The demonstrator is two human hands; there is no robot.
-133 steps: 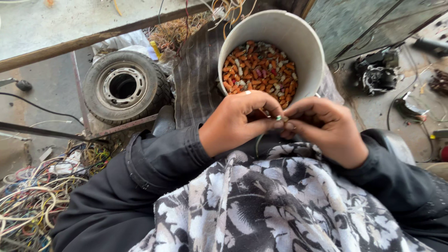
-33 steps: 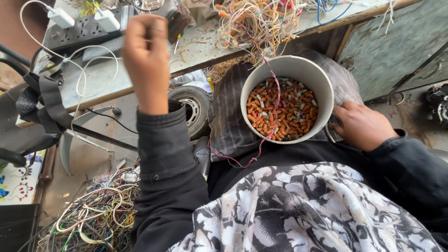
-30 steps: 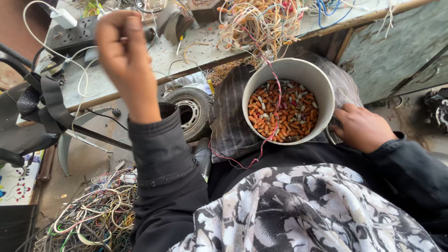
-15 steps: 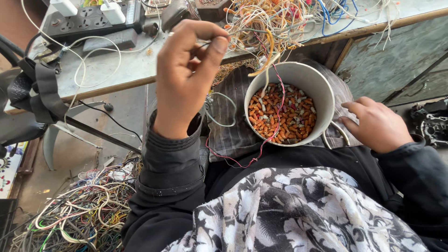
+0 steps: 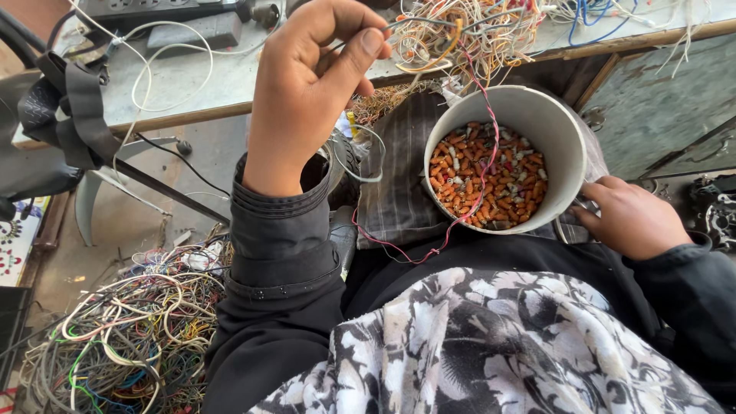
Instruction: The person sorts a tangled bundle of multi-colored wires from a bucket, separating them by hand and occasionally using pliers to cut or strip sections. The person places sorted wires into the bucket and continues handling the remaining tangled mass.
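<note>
1. Firstly, the left hand (image 5: 307, 92) was raised in front of the workbench (image 5: 192, 92), its thumb and fingers pinched together on a thin grey wire (image 5: 406, 23) that came out of the tangled wire bundle (image 5: 468, 34) just to the right of the fingertips.
2. Beyond this hand, at the far edge of the bench, lay a dark power strip (image 5: 165, 8) and a flat dark block (image 5: 195, 31), with a white cable (image 5: 165, 73) looping in front of them.
3. Below and to the right of the left hand stood a white round bucket (image 5: 560, 130), on striped cloth (image 5: 399, 192) over the person's lap.
4. Inside the bucket lay many small orange and whitish pieces (image 5: 483, 176); I cannot tell exactly what kind they were.
5. A thin red wire (image 5: 479, 153) ran from the bundle down across the bucket's opening and over the cloth.
6. The right hand (image 5: 632, 218) rested against the outer wall of the bucket on its right side, fingers curled toward it; whether it really gripped the bucket or something under it I cannot tell.
7. Far below the left hand, beside the black sleeve (image 5: 280, 284), a big heap of mixed coloured wires (image 5: 115, 330) lay on the floor.
8. To the left of the left hand, a black strap (image 5: 73, 107) hung over a dark frame.
9. A colourful printed sheet (image 5: 17, 238) lay at the far left edge, too small to read its shape fully.
</note>
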